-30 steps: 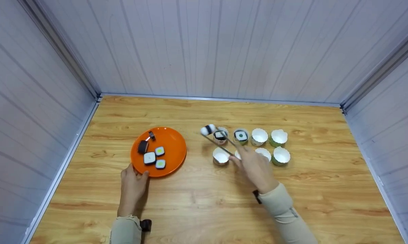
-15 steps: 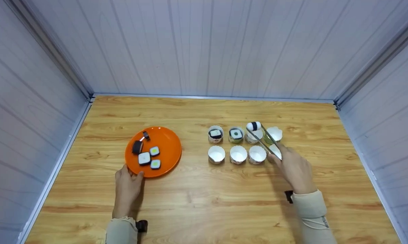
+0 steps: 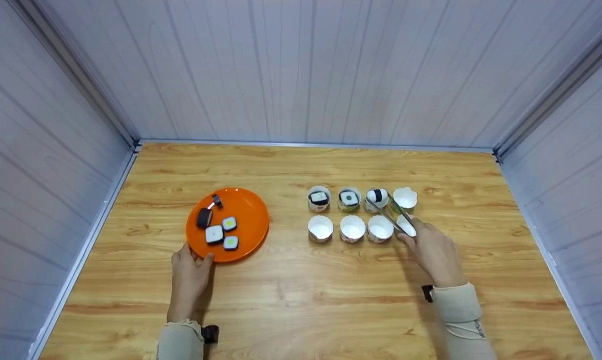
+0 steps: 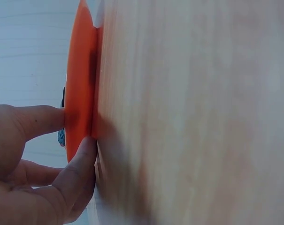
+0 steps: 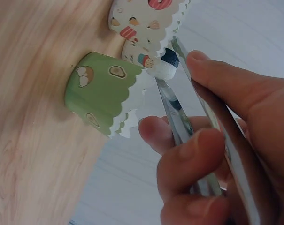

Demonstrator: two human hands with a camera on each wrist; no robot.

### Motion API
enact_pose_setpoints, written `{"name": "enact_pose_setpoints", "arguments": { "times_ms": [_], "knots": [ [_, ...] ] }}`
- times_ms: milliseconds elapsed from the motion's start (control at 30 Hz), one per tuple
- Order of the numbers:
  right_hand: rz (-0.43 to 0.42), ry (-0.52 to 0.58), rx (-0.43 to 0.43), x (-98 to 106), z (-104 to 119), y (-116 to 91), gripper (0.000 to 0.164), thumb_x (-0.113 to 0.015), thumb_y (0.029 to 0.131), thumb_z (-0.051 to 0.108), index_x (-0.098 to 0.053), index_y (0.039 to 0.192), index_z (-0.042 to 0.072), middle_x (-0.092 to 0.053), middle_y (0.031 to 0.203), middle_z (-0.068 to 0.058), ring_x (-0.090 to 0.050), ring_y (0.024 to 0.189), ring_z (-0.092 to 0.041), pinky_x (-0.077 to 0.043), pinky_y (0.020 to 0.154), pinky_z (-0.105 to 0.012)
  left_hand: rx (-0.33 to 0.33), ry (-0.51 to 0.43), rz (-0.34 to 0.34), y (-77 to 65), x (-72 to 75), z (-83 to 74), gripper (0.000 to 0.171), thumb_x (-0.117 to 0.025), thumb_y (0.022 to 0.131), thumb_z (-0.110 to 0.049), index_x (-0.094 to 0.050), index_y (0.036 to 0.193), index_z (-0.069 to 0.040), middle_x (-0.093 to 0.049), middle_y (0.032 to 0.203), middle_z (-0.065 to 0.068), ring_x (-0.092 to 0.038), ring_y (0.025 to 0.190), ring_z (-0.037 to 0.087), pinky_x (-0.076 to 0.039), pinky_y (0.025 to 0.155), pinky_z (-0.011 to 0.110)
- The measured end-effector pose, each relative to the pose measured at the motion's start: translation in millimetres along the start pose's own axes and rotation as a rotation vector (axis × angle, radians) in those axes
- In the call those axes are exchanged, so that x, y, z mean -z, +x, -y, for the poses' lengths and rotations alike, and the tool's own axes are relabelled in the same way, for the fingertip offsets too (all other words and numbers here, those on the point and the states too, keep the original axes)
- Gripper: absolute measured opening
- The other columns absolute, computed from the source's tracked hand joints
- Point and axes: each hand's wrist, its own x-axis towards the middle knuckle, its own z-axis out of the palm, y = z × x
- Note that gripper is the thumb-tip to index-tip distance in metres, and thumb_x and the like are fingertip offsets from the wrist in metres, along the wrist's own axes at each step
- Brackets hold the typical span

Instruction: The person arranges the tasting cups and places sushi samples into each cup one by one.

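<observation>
My left hand (image 3: 189, 275) grips the near-left rim of an orange plate (image 3: 253, 225), thumb on one side and fingers at its underside in the left wrist view. Toy sushi pieces lie on the plate, among them a white square one (image 3: 214, 234) and a dark roll (image 3: 204, 218). In my right hand (image 3: 435, 252) are metal tweezers (image 3: 388, 215). Their tips stand apart at a white rice ball with a black band (image 3: 377, 195), which sits in the third paper cup (image 3: 372, 206) of the back row. In the right wrist view, cup rims partly cover the rice ball (image 5: 164, 70).
Paper cups stand in two rows on the wooden table (image 3: 301, 300). Sushi pieces fill the first back cup (image 3: 319, 205) and the second back cup (image 3: 349, 206). A green cup (image 5: 102, 91) is close by the tweezers. Pale panels (image 3: 301, 75) enclose the table.
My right hand has carried the rice ball rightward in the tweezers, then lowered it into the third back cup. The tweezers' tips have spread slightly. My left hand stays at the plate.
</observation>
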Motion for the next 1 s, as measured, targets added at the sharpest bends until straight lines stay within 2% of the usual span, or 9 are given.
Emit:
{"name": "enact_pose_setpoints", "arguments": {
  "times_ms": [167, 333, 433, 533, 667, 833, 967, 1000],
  "knots": [
    [-0.013, 0.005, 0.009, -0.9, -0.7, 0.2, 0.056, -0.069, 0.096, 0.037, -0.058, 0.131, -0.006, -0.066, 0.105, -0.026, -0.065, 0.081, -0.046, -0.051, 0.062, -0.059, 0.000, -0.001, -0.001, 0.3, 0.5, 0.2, 0.066, -0.056, 0.101, -0.013, -0.023, 0.153, 0.009, -0.026, 0.147, 0.035, -0.029, 0.137, 0.045, -0.026, 0.113, 0.056],
    [-0.030, 0.014, 0.000, -0.5, 0.0, -0.5, 0.055, -0.068, 0.096, 0.037, -0.059, 0.131, -0.005, -0.066, 0.107, -0.026, -0.065, 0.084, -0.046, -0.051, 0.064, -0.060, -0.032, 0.012, -0.015, -0.1, 0.2, 0.9, 0.067, -0.059, 0.099, -0.012, -0.024, 0.150, 0.014, -0.031, 0.144, 0.037, -0.027, 0.136, 0.045, -0.026, 0.112, 0.055],
    [-0.019, 0.022, -0.010, 0.6, 4.7, -0.3, 0.056, -0.066, 0.097, 0.038, -0.058, 0.134, -0.004, -0.065, 0.111, -0.026, -0.065, 0.087, -0.047, -0.050, 0.065, -0.061, -0.038, 0.021, -0.022, 0.2, 0.0, 1.1, 0.067, -0.060, 0.099, -0.011, -0.025, 0.149, 0.015, -0.033, 0.143, 0.037, -0.027, 0.136, 0.045, -0.026, 0.112, 0.055],
    [-0.028, 0.029, -0.002, 0.9, 14.9, 1.5, 0.056, -0.066, 0.097, 0.039, -0.058, 0.135, -0.001, -0.066, 0.105, -0.023, -0.065, 0.083, -0.042, -0.050, 0.063, -0.058, -0.028, 0.022, -0.017, 0.1, 0.1, 0.3, 0.066, -0.059, 0.100, -0.012, -0.025, 0.150, 0.013, -0.031, 0.144, 0.036, -0.028, 0.136, 0.045, -0.027, 0.112, 0.056],
    [-0.050, 0.047, 0.056, -0.3, 42.5, 7.3, 0.055, -0.067, 0.097, 0.039, -0.058, 0.137, 0.004, -0.067, 0.105, -0.018, -0.064, 0.076, -0.035, -0.051, 0.059, -0.052, -0.014, 0.020, -0.013, -0.2, 0.0, 0.3, 0.065, -0.058, 0.100, -0.012, -0.025, 0.151, 0.012, -0.029, 0.145, 0.036, -0.029, 0.136, 0.045, -0.027, 0.112, 0.057],
    [-0.037, 0.067, 0.166, -5.6, 93.5, 12.6, 0.058, -0.067, 0.095, 0.043, -0.055, 0.143, 0.012, -0.066, 0.104, -0.013, -0.061, 0.067, -0.028, -0.051, 0.054, -0.043, -0.001, 0.017, -0.009, 0.1, -0.9, 0.8, 0.067, -0.058, 0.100, -0.012, -0.023, 0.152, 0.013, -0.028, 0.145, 0.036, -0.029, 0.136, 0.046, -0.027, 0.112, 0.056],
    [-0.047, 0.054, 0.302, -15.6, 135.9, 13.7, 0.057, -0.066, 0.095, 0.046, -0.056, 0.141, 0.014, -0.069, 0.105, -0.010, -0.059, 0.061, -0.022, -0.048, 0.048, -0.034, 0.002, 0.012, -0.012, 0.8, -1.1, -0.5, 0.068, -0.059, 0.100, -0.012, -0.023, 0.152, 0.012, -0.029, 0.145, 0.036, -0.030, 0.136, 0.045, -0.026, 0.113, 0.055],
    [-0.044, 0.055, 0.346, -18.8, 146.5, 14.3, 0.057, -0.065, 0.096, 0.046, -0.056, 0.140, 0.012, -0.068, 0.100, -0.009, -0.057, 0.059, -0.020, -0.047, 0.047, -0.032, 0.006, 0.007, -0.012, 0.6, -0.9, -1.1, 0.067, -0.058, 0.100, -0.012, -0.023, 0.152, 0.011, -0.028, 0.146, 0.035, -0.030, 0.136, 0.044, -0.026, 0.113, 0.055]
  ]
}}
